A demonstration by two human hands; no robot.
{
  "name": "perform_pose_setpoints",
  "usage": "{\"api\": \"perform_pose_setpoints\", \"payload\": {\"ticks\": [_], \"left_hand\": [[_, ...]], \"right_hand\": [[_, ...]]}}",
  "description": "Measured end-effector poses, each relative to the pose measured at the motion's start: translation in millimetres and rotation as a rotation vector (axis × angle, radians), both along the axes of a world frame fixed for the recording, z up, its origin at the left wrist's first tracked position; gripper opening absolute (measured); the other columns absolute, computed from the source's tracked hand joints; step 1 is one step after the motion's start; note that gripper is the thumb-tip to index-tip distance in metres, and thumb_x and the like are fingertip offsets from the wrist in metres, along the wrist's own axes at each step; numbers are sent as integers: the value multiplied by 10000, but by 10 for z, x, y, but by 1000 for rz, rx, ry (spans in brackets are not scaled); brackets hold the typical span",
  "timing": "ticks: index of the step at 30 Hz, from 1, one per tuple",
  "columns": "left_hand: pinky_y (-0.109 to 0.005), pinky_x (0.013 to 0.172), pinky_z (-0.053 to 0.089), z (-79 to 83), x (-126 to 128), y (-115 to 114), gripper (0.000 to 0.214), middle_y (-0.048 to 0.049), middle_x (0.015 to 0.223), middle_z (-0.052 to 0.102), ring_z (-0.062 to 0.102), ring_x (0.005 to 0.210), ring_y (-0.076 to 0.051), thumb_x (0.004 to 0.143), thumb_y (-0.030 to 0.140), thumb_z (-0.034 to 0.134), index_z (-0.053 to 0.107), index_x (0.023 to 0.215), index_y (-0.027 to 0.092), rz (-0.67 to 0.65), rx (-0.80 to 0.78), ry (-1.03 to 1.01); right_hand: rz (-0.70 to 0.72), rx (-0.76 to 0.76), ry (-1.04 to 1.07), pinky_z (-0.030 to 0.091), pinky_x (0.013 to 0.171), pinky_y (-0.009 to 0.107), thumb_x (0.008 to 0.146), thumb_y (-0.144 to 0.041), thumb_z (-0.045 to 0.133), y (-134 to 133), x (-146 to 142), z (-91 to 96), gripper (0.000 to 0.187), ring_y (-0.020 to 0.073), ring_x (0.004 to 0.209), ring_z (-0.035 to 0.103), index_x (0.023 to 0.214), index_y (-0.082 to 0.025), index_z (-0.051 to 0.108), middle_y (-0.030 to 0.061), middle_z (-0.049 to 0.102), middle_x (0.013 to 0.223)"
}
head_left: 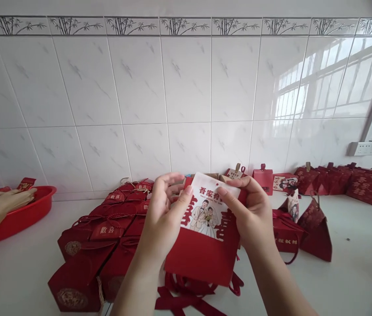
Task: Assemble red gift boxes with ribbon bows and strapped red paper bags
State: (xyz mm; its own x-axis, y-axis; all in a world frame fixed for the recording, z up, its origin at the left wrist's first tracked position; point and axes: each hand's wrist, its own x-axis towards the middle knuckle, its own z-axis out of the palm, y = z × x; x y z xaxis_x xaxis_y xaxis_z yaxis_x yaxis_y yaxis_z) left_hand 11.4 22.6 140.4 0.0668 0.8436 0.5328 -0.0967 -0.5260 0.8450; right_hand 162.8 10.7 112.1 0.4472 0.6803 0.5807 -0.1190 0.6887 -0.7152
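Observation:
Both of my hands hold a flat red gift box (202, 256) up in front of me, above the white counter (353, 272). A white card (209, 206) with a drawn bridal couple and red characters lies against its upper face. My left hand (164, 215) grips the box's left edge, thumb pressed on the card. My right hand (251, 215) pinches the card's top right corner and the box behind it. Red ribbons (186, 296) hang from the box's bottom.
A heap of folded red boxes (100, 245) lies at the left of my hands. More red boxes (344, 180) line the tiled wall at right, two pyramid-shaped ones (316, 228) nearer. Another person's hand (8, 199) reaches into a red basin (24, 215) at far left. A wall socket (362, 148) sits at right.

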Motion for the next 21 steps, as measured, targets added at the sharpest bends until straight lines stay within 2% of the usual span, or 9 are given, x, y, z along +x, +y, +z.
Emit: {"api": "perform_pose_setpoints", "payload": {"ticks": [2,6,8,11,14,17,21], "left_hand": [[-335,953,452,12,5,-27,503,-53,1326,531,511,1200,-225,820,448,674,489,1263,298,-8,-6,53],[-400,1010,430,28,29,-87,410,-69,1270,600,515,1215,-280,885,534,536,595,1209,290,-127,-87,234],[-399,1051,412,6,35,-88,412,-56,1293,595,474,1274,-284,904,540,487,596,1228,308,-178,-63,251],[-335,1121,349,-36,27,-70,389,-15,1363,546,368,1376,-240,917,512,479,585,1245,332,-150,11,257],[-317,1148,304,-34,20,-85,384,-12,1355,549,340,1396,-222,923,508,470,586,1243,330,-116,2,282],[-303,1083,382,12,49,-143,377,-20,1293,591,431,1326,-234,903,540,492,618,1186,323,-121,-8,278],[-320,923,485,51,124,-215,440,-60,1161,652,570,1134,-248,918,578,422,632,1143,264,-166,39,195]], "right_hand": [[-35,34,38,513,614,285,722,-332,779,-7,41,11,257,156,707,608,844,-214,586,14,638,804],[-77,84,115,527,635,295,728,-318,774,-42,67,46,246,165,731,625,848,-212,587,22,641,822],[-135,124,94,521,632,287,742,-310,758,-69,55,63,217,159,729,613,865,-218,605,18,633,827],[-194,157,24,500,611,272,783,-307,713,-106,38,79,163,151,718,590,916,-238,650,12,627,827],[-232,158,-32,496,626,284,801,-304,691,-134,37,85,125,161,742,600,910,-245,671,18,642,857],[-264,159,-73,485,607,276,808,-283,681,-153,42,87,81,153,712,597,877,-244,666,9,644,827],[-263,182,-80,464,585,262,829,-263,652,-166,40,86,35,142,687,593,843,-242,677,-2,647,790]]}}
